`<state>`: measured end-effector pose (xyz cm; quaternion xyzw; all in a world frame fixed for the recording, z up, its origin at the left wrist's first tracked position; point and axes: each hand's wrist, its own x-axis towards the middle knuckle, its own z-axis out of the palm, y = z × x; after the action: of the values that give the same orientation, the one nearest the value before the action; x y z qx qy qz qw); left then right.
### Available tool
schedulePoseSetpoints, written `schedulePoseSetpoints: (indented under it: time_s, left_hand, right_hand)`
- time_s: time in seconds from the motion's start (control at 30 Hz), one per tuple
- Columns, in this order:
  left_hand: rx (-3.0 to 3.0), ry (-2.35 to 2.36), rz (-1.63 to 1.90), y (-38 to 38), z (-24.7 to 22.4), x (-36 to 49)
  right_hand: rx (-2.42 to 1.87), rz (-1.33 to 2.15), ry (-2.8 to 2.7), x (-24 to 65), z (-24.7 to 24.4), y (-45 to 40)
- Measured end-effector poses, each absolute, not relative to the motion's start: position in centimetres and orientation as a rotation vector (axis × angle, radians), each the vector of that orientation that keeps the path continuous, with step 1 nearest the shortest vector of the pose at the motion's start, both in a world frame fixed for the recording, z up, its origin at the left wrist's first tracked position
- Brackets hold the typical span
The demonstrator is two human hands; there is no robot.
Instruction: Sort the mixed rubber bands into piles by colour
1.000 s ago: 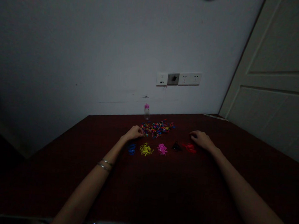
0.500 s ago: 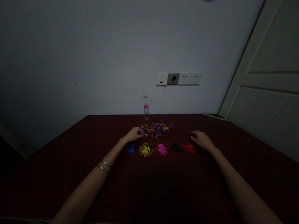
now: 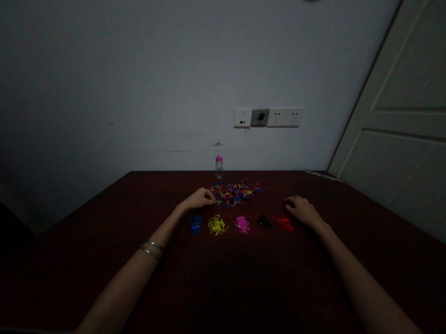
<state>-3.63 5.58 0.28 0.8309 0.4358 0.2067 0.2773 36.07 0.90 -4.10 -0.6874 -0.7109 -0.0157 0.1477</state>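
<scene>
My left hand (image 3: 201, 198) is at the left edge of a mixed pile of small coloured elastic bands (image 3: 236, 192), thumb and fingertips pinched together against it. Whatever is between them is too small to make out. On the right, my right hand (image 3: 300, 210) rests on the table with bent fingers, a gap showing between thumb and forefinger and no band visible there. Nearer me lie single-colour piles in a row: blue bands (image 3: 195, 224), yellow bands (image 3: 218, 225), pink bands (image 3: 242, 225), black bands (image 3: 265, 221) and red bands (image 3: 284, 223), the last just below my right hand.
Behind the mixed pile stands a small clear bottle (image 3: 219, 168) with a pink top. The dark red table (image 3: 245, 290) meets a pale wall (image 3: 168, 82) carrying sockets (image 3: 285, 117). A white panelled door (image 3: 413, 124) is at the right. The light is dim.
My left hand's fingertips have shifted very slightly right and drawn together at the mixed pile. The right hand rests almost where it was. The whole view has shifted slightly.
</scene>
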Motion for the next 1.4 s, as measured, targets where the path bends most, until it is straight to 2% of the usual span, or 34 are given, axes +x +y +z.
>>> schedulePoseSetpoints:
  time_s: [0.33,0.73,0.87,1.2,1.4]
  left_hand:
    - [2.115,1.022,0.091,3.1,4.3,-2.8]
    - [2.101,0.928,-0.018,2.7,3.9,-1.8]
    - [2.044,0.902,0.105,3.5,3.6,-2.4]
    - [1.808,1.495,0.87,7.4,-0.9,-8.9]
    - [1.579,1.59,1.147,8.0,-2.8,-10.7]
  right_hand:
    - [-1.989,-0.048,-2.047,36.1,-4.1,0.9]
    - [-2.001,-0.053,-2.063,36.1,-4.2,1.0]
    - [-1.995,-0.062,-2.083,36.0,-4.0,0.9]
    - [-1.994,-0.061,-2.057,36.0,-4.1,0.9]
    - [-2.005,-0.06,-2.052,35.9,-4.0,0.9]
